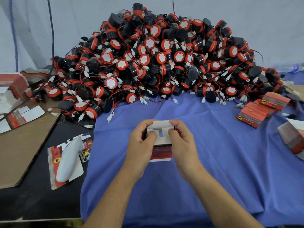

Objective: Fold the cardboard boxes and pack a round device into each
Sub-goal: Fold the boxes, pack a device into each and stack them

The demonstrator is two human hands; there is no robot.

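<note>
Left grip (pixel 141 139) and right grip (pixel 182 139) pinch one cardboard box (pixel 162 150) over the surface (pixel 213 162), near edge, thumbs pressing white end flaps. Contents: cannot tell. Few closed boxes (pixel 263 109) at right edge; big device pile (pixel 156 63) along far edge unpacked. Early, I judge.

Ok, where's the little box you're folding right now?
In the head view, the cardboard box sits in the middle, above the blue cloth, gripped between the left hand and the right hand, in front of the pile of round devices.
</note>
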